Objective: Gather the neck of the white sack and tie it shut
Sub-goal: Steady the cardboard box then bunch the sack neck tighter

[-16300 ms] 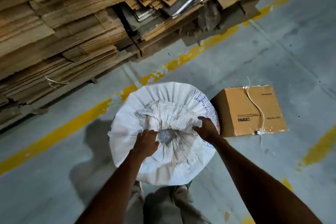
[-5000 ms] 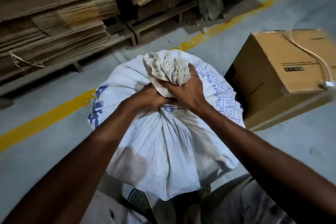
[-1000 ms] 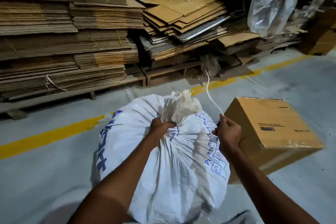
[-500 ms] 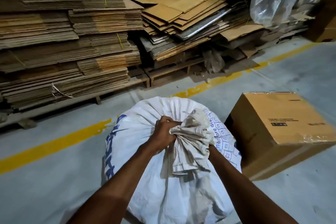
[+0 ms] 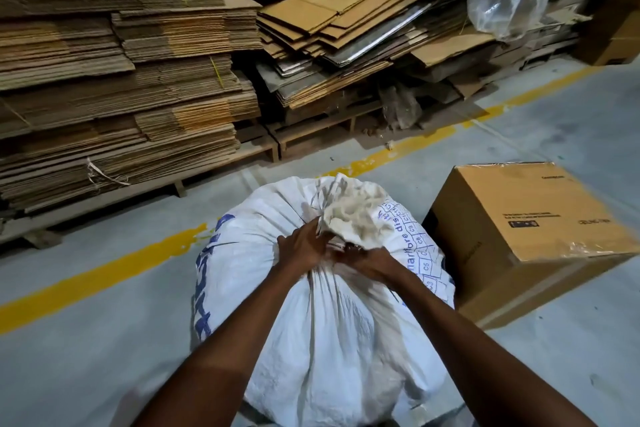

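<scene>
Head view: white sack (image 5: pixel 329 322) is standing on the floor (image 5: pixel 104 340), gathered neck (image 5: pixel 353 215) pointing up and away from the left hand (image 5: pixel 304 246) curling round its base; right hand (image 5: pixel 374 262) is adjoining, fingers too blurred to tell.

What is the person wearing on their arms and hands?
Nothing visible: both forearms are bare to the frame edge, no sleeves. The left hand and right hand have no gloves, and neither wrist shows a watch or band. The fingers are blurred, so rings cannot be told.
</scene>
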`<action>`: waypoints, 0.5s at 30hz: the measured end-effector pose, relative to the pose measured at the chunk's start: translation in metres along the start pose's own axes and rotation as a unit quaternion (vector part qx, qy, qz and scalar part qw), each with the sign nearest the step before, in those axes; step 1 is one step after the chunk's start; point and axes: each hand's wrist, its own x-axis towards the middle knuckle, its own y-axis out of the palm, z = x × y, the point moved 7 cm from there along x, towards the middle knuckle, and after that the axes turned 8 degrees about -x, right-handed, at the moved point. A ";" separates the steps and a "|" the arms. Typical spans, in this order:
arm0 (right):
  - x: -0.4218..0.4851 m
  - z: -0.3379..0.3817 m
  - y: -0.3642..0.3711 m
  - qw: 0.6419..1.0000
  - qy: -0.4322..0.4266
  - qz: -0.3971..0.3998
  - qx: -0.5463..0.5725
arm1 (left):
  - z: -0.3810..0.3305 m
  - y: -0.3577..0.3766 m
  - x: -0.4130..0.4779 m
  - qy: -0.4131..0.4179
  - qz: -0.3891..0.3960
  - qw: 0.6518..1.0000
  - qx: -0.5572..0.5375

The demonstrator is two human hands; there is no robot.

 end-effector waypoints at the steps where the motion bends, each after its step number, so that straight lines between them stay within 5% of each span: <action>1: 0.005 0.004 0.000 0.999 -0.004 -0.014 -0.052 | -0.001 -0.001 0.003 -0.022 0.006 1.000 -0.012; 8: 0.028 0.009 -0.006 0.992 0.059 -0.093 -0.068 | 0.004 -0.018 -0.001 -0.141 0.075 0.987 -0.023; 11: 0.035 0.002 -0.007 0.988 0.092 -0.115 -0.035 | 0.017 -0.025 -0.001 -0.125 0.102 0.983 -0.092; 15: 0.037 -0.001 -0.010 0.987 0.096 -0.118 -0.039 | 0.021 -0.034 -0.011 -0.061 0.127 0.990 0.011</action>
